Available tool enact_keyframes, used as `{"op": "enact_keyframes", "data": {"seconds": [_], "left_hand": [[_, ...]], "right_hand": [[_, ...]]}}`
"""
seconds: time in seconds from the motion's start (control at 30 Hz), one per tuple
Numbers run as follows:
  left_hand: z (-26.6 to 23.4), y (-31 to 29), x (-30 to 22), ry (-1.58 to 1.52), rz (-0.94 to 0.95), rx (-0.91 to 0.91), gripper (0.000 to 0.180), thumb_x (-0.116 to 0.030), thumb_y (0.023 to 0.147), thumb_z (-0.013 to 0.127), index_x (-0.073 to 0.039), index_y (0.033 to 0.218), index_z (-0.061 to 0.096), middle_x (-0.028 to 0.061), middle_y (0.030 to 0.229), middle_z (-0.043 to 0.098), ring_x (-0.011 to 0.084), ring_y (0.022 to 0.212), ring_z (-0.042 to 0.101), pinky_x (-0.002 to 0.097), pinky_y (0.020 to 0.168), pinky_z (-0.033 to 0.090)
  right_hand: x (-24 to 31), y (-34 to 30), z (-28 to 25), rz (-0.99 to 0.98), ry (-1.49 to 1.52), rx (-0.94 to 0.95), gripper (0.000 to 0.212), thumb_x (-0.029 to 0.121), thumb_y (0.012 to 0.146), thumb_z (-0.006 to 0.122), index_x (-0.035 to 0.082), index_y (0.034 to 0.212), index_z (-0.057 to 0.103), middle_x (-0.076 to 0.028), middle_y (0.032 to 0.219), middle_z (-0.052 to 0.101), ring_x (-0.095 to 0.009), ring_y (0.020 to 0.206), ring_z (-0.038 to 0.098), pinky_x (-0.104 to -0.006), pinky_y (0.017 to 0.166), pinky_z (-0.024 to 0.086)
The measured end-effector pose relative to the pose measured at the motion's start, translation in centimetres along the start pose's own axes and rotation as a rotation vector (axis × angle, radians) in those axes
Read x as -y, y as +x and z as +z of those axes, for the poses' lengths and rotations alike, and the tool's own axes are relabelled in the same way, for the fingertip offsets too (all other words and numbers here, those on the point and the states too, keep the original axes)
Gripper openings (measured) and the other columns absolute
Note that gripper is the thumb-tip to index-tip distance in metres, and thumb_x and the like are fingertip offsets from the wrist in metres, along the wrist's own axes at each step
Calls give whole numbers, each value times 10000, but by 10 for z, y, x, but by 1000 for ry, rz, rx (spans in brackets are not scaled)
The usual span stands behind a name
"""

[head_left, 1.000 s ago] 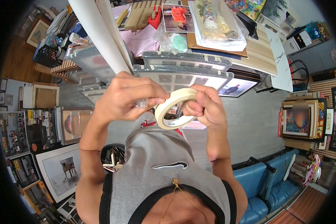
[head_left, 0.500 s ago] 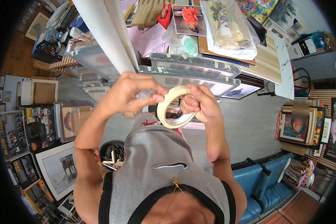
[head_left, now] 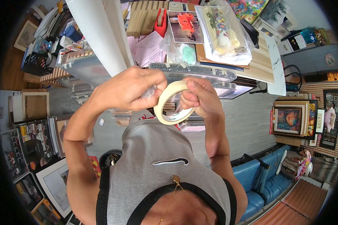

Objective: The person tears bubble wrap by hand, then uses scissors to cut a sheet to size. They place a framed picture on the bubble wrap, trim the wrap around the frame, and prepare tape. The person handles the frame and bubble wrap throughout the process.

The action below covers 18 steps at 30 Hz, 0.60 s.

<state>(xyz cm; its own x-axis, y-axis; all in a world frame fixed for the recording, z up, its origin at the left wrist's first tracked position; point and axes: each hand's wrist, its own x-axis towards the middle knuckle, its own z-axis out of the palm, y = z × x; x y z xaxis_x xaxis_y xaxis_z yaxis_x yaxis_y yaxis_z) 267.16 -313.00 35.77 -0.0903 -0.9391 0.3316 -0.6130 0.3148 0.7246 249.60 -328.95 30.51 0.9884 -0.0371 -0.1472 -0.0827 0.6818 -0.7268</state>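
In front of my chest, a cream roll of masking tape is held up with its hole facing me. My right hand grips its right side, thumb outside and fingers curled through the hole. At the roll's upper left edge, my left hand is closed, its fingertips against the tape. Crumpled clear plastic shows within the left hand's grip. Whether the left fingers also pinch a tape end is hidden.
Ahead stands a table with a red tape dispenser, pink papers, a photo print and plastic-wrapped pictures. Bubble-wrapped frames lean below it. A white post rises left of them. A blue sofa is behind right.
My left hand has closed into a tighter fist against the roll, its knuckles now higher. The roll has shifted slightly left. A small white scrap now shows low on the left.
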Motion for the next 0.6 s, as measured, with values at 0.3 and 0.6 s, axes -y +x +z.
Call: {"op": "enact_keyframes", "data": {"seconds": [0.3,0.6], "left_hand": [[-32,-5,15,-85,64,-227,80,-73,774,645,-15,776,588,88,692,607,237,615,607,301,581,477],[-46,2,7,57,163,-102,103,-59,765,695,9,841,677,117,776,666,241,679,665,308,614,518]], "right_hand": [[8,14,20,-177,16,-88,308,250,982,477,82,730,423,44,559,335,-51,471,277,-230,464,238],[12,19,28,-242,-32,37,304,294,967,504,-7,943,538,39,565,371,-49,458,321,-248,477,257]]}}
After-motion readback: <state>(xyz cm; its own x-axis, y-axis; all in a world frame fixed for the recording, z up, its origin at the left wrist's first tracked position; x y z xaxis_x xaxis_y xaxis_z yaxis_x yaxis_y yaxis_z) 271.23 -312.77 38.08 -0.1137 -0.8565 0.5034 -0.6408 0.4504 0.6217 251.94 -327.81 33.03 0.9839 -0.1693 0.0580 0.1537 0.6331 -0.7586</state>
